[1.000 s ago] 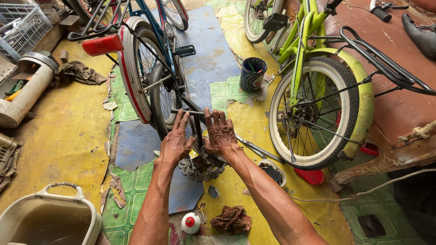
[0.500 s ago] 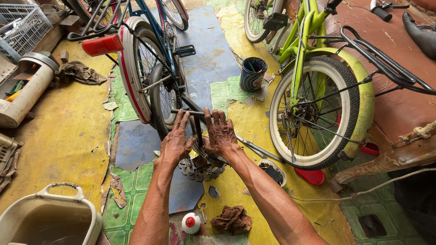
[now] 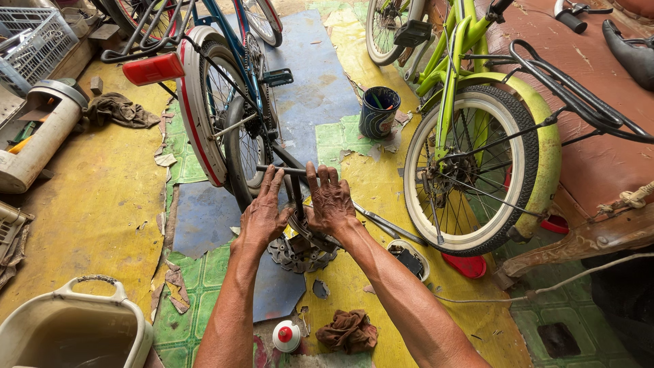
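Both hands are at the crank assembly on the floor between two bicycles. The left hand (image 3: 262, 215) lies with fingers extended upward, fingertips on the horizontal metal bar (image 3: 281, 170) at the top of the crank arm (image 3: 297, 194); its grip is open, fingers resting rather than wrapped. The right hand (image 3: 330, 197) sits just beside it on the other side of the crank arm, fingers likewise stretched up to the bar, palm pressed over the assembly; grip open as well. Below the hands, the toothed chainring (image 3: 293, 253) rests on the floor, partly hidden by both wrists.

The blue bicycle (image 3: 228, 88) stands to the left, its rear wheel (image 3: 204, 109) with a red reflector (image 3: 154, 68) just behind the hands. The green bicycle (image 3: 470, 82) stands to the right, its white-walled rear wheel (image 3: 470, 170) near the right forearm. A long metal tool (image 3: 388, 223) lies on the floor between the right hand and that wheel. A dark cup (image 3: 379, 112) holding small items stands between the two bicycles, well apart from the hands. Nearer the person lie a brown rag (image 3: 349, 330) and a small white container with a red cap (image 3: 286, 336). A white plastic basin (image 3: 68, 327) sits at the lower left. The floor covering (image 3: 102, 204) is worn and torn.
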